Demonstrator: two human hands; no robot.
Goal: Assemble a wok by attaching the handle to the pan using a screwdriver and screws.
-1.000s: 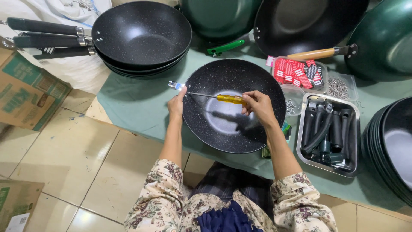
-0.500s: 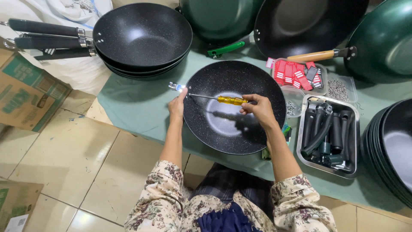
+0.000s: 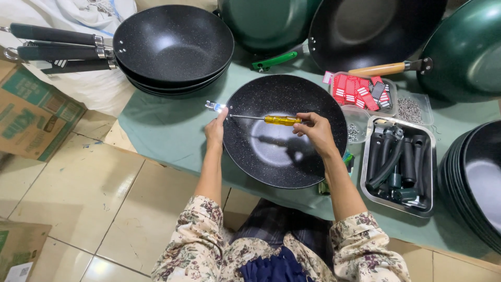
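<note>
Green-covered table point(image 3: 156, 130) over tiled floor. Speckled black wok point(image 3: 284, 130) lay centre, judged heavy, rigid; best steadied at rim. Left hand point(image 3: 215, 131) pinched rim bracket point(image 3: 213, 106). Right hand point(image 3: 314, 131) closed around yellow-handled screwdriver point(image 3: 263, 119), light, stiff.

Screwdriver point(image 3: 271, 119) tip hidden behind left hand point(image 3: 215, 130); right-side pan stack point(image 3: 477, 177) cut off.

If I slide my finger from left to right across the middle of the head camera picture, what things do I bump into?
Cardboard box → left hand → yellow-handled screwdriver over the black speckled pan → right hand → metal tray of black handles → stack of dark pans.
</note>
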